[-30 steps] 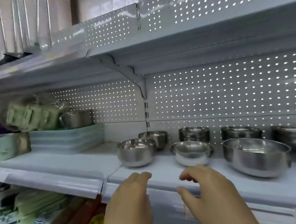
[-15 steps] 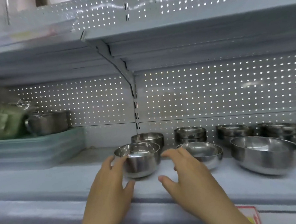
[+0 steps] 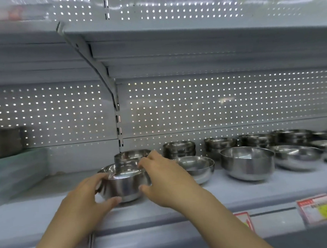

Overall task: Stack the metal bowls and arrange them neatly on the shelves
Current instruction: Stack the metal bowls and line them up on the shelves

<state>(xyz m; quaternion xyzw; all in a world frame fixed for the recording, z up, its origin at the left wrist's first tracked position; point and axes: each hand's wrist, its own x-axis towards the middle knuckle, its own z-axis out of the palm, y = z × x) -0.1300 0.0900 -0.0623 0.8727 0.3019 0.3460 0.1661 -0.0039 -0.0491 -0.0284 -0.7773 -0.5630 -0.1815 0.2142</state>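
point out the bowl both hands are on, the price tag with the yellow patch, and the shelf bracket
bowl (image 3: 124, 186), head view, front wall between the hands
price tag (image 3: 319, 209), head view, middle of its face
shelf bracket (image 3: 98, 68), head view, sloping arm under the upper shelf

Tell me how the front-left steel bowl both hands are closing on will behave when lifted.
The bowl looks rigid and probably light, being thin polished metal. Its mirror finish may slip, so gripping from both sides with the left hand and right hand seems wise. Its rounded base could rock when set down.
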